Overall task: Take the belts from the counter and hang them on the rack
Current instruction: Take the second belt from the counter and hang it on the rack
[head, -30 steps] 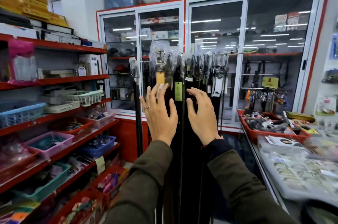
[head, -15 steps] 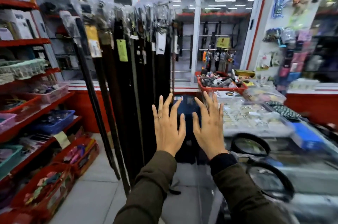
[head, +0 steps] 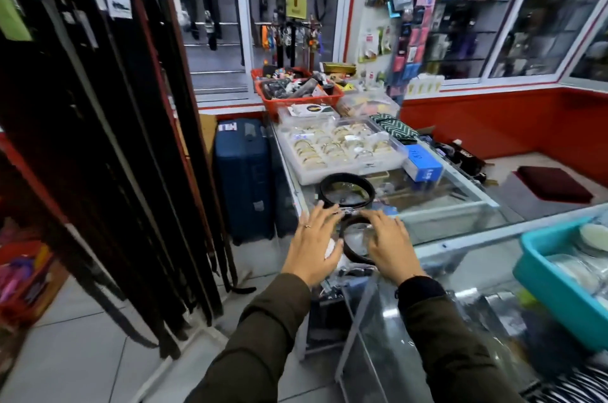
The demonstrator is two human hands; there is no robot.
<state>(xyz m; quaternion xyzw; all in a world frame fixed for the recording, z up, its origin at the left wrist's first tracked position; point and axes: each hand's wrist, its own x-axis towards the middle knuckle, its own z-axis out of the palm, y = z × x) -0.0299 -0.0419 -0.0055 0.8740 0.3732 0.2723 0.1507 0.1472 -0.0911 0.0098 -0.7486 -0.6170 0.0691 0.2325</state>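
Two coiled black belts lie on the glass counter (head: 460, 215). The farther coiled belt (head: 345, 179) sits just beyond my fingertips. The nearer coiled belt (head: 349, 249) lies between my hands, partly hidden by them. My left hand (head: 312, 243) and my right hand (head: 388, 243) hover palms down over the nearer coil with fingers spread, holding nothing. Many dark belts (head: 108, 126) hang in a dense row from the rack on the left; its top is out of view.
A blue suitcase (head: 245, 179) stands between the hanging belts and the counter. On the counter sit a white tray of bangles (head: 339, 147), red baskets (head: 296, 96) and a blue box (head: 422, 162). A teal bin (head: 566, 284) is at the right.
The view has swung right and down from the hanging belts to the counter. Both hands left the belts on the rack and now reach over the coiled belts.
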